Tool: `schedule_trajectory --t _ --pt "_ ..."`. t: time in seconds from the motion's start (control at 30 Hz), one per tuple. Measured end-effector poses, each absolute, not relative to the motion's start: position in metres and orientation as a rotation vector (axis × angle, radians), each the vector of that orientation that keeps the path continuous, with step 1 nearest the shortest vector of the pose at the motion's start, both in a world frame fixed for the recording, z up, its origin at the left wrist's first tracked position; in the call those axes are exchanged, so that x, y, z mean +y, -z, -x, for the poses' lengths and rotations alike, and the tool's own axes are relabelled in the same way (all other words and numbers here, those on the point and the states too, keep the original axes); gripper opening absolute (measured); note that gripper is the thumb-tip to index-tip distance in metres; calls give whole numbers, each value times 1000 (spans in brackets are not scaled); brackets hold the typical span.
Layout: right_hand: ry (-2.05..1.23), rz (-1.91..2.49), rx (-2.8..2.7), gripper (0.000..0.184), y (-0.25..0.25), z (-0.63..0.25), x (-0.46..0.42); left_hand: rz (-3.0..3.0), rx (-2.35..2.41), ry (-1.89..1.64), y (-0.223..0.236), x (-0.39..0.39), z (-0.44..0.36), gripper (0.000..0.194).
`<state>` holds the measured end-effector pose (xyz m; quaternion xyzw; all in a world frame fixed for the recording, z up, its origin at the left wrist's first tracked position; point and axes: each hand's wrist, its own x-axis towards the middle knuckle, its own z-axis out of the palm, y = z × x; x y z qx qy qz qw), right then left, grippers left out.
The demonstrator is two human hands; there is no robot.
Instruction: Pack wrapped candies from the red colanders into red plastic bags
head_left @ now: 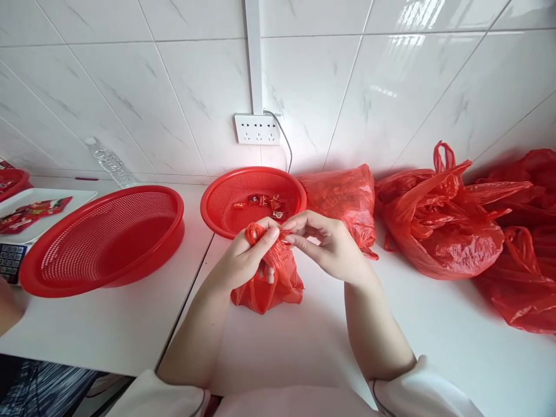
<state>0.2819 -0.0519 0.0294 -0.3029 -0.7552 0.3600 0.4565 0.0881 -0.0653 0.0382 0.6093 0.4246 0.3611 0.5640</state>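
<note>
A red plastic bag (pixel 278 284) hangs gathered below my hands, its lower part close above or on the white table; I cannot tell which. My left hand (pixel 252 252) is closed round the bunched neck of the bag, thumb on top. With thumb and fingertips, my right hand (pixel 324 243) pinches the twisted top of the same bag. What the bag contains is hidden. Just behind my hands stands a round red basket (pixel 217 197) with a few small wrapped pieces (pixel 263 201) on its bottom.
Filled red bags (pixel 339 188) (pixel 447 231) line the wall on the right. At left are a large red basket (pixel 102 243), a white tray (pixel 80 197) with red packets, a scale keypad (pixel 11 258), a plastic bottle (pixel 112 164) and another person's arm (pixel 8 310). A socket strip (pixel 258 129) is on the wall.
</note>
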Motion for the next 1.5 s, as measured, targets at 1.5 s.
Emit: schedule_trajectory --t 1.5 --pt "-230 1247 -1685 17 -23 -315 -46 -2558 1787 -1453 -20 -46 -64 18"
